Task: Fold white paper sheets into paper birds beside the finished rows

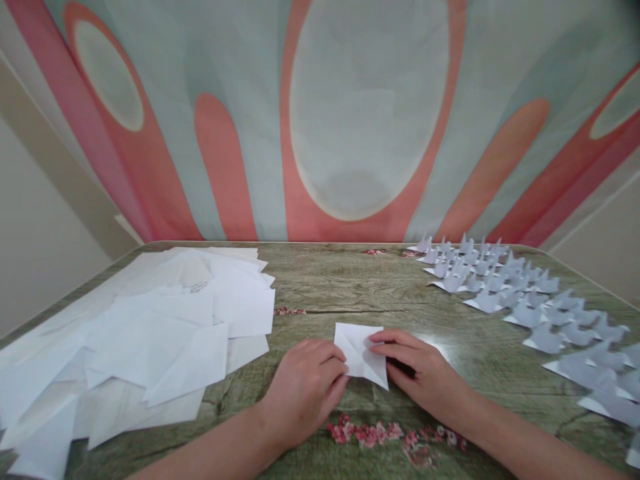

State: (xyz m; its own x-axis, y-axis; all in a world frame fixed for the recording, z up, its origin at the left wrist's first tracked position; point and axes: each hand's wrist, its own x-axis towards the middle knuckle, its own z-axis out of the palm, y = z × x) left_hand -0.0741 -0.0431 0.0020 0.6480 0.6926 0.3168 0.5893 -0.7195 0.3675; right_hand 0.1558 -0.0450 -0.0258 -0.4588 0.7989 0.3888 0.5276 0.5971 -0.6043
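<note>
A small folded piece of white paper (359, 352) lies on the wood-patterned table (350, 280) between my two hands. My left hand (305, 387) has its fingers curled against the paper's left edge and pinches it. My right hand (423, 370) holds the paper's right side, with the thumb and forefinger pressed on its top fold. The paper's lower right corner sticks out below my right fingers.
A loose heap of white paper sheets (150, 333) covers the left of the table. Several folded paper cranes (530, 300) stand in rows along the right side. A wall with pink, orange and pale green shapes (320, 120) rises behind the table.
</note>
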